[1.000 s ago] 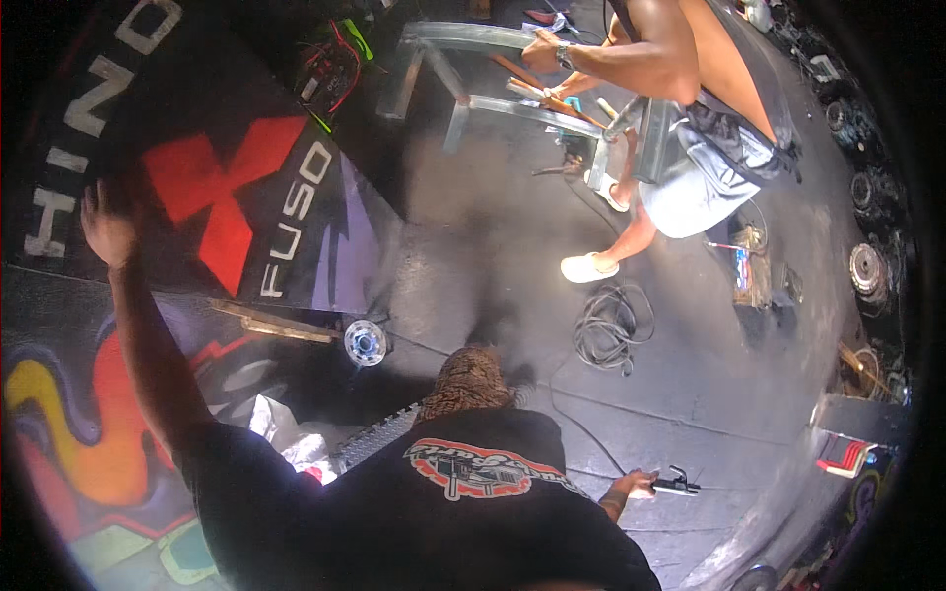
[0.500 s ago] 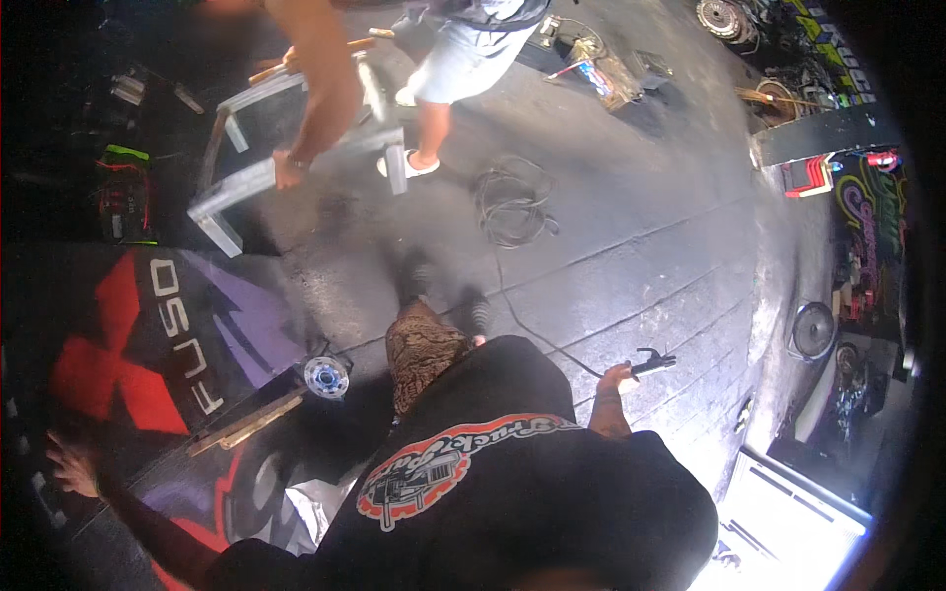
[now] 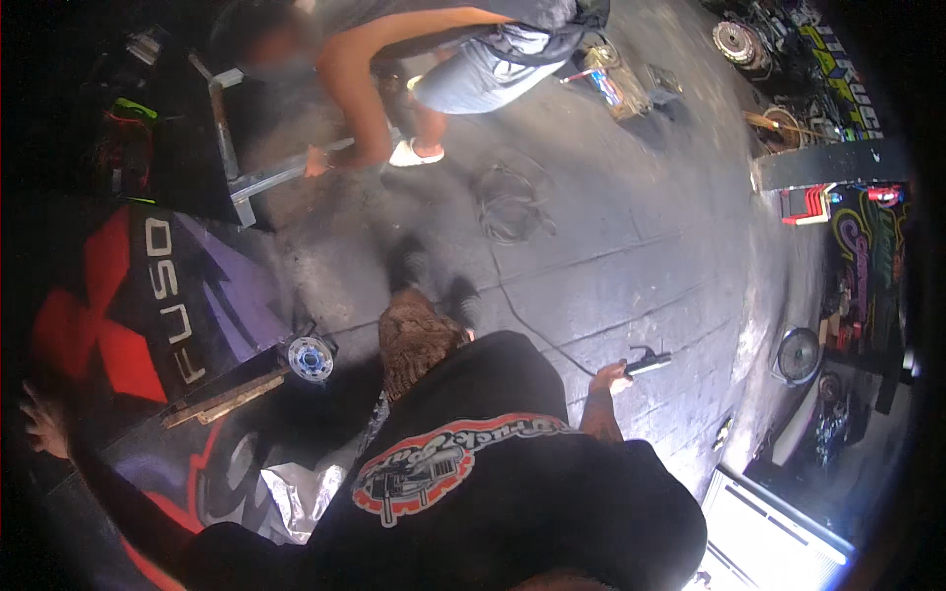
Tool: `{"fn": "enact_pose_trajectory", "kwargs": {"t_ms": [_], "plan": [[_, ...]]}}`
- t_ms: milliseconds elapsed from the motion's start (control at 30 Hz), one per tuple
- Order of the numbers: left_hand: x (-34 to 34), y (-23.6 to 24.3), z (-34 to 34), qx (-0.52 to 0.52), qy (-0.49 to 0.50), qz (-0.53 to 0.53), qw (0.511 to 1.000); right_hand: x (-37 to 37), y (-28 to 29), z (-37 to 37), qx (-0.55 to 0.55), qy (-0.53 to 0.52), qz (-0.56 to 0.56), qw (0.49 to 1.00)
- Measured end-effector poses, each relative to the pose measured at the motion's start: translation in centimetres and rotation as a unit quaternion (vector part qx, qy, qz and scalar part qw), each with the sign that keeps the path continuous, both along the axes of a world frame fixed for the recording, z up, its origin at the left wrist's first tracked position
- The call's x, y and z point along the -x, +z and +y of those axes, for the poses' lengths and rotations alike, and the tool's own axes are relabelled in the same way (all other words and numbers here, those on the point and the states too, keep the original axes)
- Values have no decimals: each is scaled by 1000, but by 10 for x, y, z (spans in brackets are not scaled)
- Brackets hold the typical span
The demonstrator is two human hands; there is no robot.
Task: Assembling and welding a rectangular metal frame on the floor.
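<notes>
My right hand [image 3: 609, 375] grips a welding electrode holder [image 3: 647, 363], held out to the right. Its dark cable [image 3: 512, 313] runs back across the floor to a loose coil [image 3: 512, 209]. Far to the left, my left hand [image 3: 45, 424] is stretched out with its fingers spread and nothing in it, near the painted panel [image 3: 123, 350]. Ahead, a co-worker [image 3: 473, 74] bends low, one hand [image 3: 316, 162] on a grey metal frame [image 3: 271, 177] at floor level. That person's body and arm hide part of the frame.
A clutch disc [image 3: 311, 360] and wooden strips [image 3: 225, 399] lie to my left, with a crumpled silver sheet [image 3: 304, 500] closer in. At right stand a round fan-like part [image 3: 797, 356] and a red stacked item [image 3: 808, 204]. More machine parts [image 3: 737, 43] sit at the far right.
The co-worker has bent lower, and the metal frame has tipped or come down toward the floor. My left hand shifts slightly left and up in view. My right hand keeps its hold.
</notes>
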State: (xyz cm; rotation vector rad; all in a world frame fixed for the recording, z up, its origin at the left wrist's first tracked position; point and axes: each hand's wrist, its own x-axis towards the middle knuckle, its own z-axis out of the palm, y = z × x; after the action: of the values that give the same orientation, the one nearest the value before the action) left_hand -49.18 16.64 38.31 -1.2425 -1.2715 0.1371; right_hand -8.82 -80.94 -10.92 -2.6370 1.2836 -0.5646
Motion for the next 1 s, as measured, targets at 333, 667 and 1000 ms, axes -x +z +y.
{"fn": "enact_pose_trajectory", "kwargs": {"t_ms": [333, 667, 1000], "plan": [[6, 0, -2, -11, -21, 29, 999, 10, 15, -4, -154, -52, -85, 983], [-36, 7, -37, 4, -70, -21, 997, 31, 19, -5, -128, -129, -54, 982], [-36, 9, -33, 7, -33, -15, 999, 38, -16, -17, -115, -88, -99, 984]]}}
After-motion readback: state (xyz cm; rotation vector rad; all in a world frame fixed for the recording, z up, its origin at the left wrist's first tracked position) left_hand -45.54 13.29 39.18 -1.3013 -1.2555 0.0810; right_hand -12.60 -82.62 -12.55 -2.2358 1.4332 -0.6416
